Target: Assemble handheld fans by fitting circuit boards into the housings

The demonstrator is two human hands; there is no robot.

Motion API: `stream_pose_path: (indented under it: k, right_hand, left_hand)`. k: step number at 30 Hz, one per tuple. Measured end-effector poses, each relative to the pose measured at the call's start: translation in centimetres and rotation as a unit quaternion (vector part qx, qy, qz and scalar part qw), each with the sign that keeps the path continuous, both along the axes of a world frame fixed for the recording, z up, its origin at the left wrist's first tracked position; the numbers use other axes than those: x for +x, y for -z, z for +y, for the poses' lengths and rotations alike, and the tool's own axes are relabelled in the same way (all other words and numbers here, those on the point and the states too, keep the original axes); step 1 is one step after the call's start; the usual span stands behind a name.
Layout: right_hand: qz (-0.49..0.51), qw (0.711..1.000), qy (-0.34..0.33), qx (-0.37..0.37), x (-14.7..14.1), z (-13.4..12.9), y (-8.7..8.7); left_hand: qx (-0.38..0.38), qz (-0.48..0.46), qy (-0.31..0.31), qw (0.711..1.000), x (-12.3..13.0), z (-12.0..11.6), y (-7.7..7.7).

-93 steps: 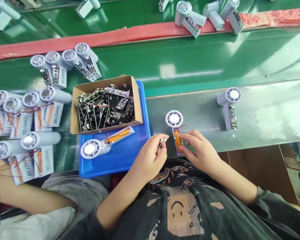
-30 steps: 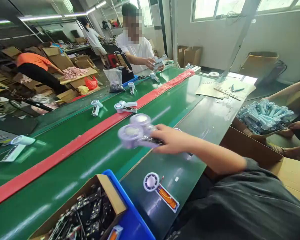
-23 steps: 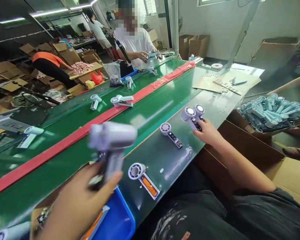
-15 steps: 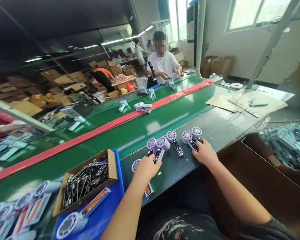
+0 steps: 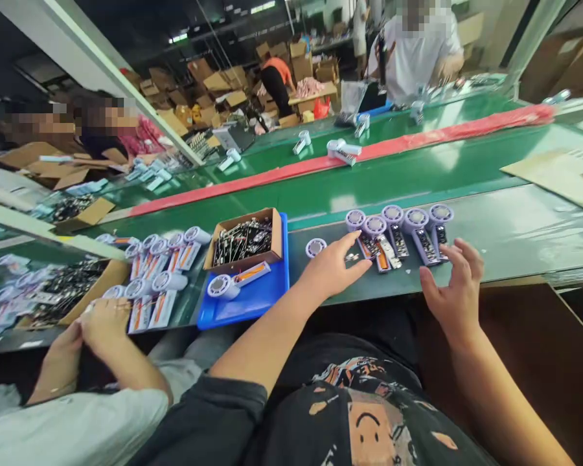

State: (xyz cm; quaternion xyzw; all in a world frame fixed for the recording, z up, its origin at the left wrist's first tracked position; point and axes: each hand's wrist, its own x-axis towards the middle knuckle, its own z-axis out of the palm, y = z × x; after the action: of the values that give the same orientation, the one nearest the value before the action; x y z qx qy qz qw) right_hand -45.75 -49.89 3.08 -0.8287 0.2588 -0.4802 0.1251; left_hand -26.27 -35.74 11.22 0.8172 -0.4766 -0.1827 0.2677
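Left hand (image 5: 331,265): fingers apart, empty, just beside the row of handheld fans (image 5: 393,236).
Right hand (image 5: 454,285): fingers spread, empty, near the row's right end.
Change: both hands now lifted off the row on the desk (image 5: 515,239).

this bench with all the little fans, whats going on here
A person at a green bench holds nothing in either hand. Their left hand reaches toward a row of handheld fans with exposed circuit boards, and their right hand is open beside the row's far end. To the left, a cardboard box of circuit boards sits on a blue tray, and a co-worker's hands rest near more fans.
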Motion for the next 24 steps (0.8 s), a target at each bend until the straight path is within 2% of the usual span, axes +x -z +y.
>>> stream_pose_path:
  k: [2, 4, 6, 8, 11, 13, 15, 17, 20, 24]
  right_hand:
    - [-0.020, 0.992, -0.123, -0.020, 0.3, 3.3, 0.6]
    - [0.038, 0.975, -0.218, 0.023, 1.9, 6.2, 1.2]
    - [0.097, 0.954, -0.267, 0.095, 4.4, 8.0, 1.6]
    - [0.132, 0.937, -0.274, 0.172, 7.4, 8.5, 1.9]
    - [0.148, 0.924, -0.247, 0.250, 11.5, 8.0, 2.1]
    - [0.142, 0.924, -0.246, 0.255, 13.3, 7.6, 2.0]
    - [0.145, 0.922, -0.275, 0.230, 14.2, 7.5, 2.0]
    - [0.160, 0.916, -0.305, 0.203, 14.3, 7.6, 2.0]
    - [0.197, 0.915, -0.301, 0.182, 13.5, 7.6, 2.0]
    - [0.249, 0.900, -0.313, 0.175, 12.6, 7.3, 1.6]
  left_hand:
    - [-0.054, 0.033, -0.049, 0.997, 1.1, 4.5, 0.0]
    - [-0.043, 0.059, -0.107, 0.992, 2.3, 8.4, 0.9]
    - [-0.027, 0.080, -0.134, 0.987, 3.4, 11.1, 2.4]
    - [-0.028, 0.097, -0.135, 0.986, 4.1, 12.2, 4.0]
    - [-0.053, 0.114, -0.133, 0.983, 4.8, 11.4, 5.8]
    - [-0.071, 0.112, -0.124, 0.983, 5.3, 9.9, 6.5]
    - [-0.081, 0.096, -0.097, 0.987, 5.6, 8.3, 6.9]
    - [-0.073, 0.067, -0.069, 0.993, 6.0, 7.2, 7.3]
    - [-0.059, 0.059, -0.060, 0.995, 6.5, 6.9, 7.7]
    - [-0.062, 0.156, -0.098, 0.981, 7.2, 8.0, 7.5]
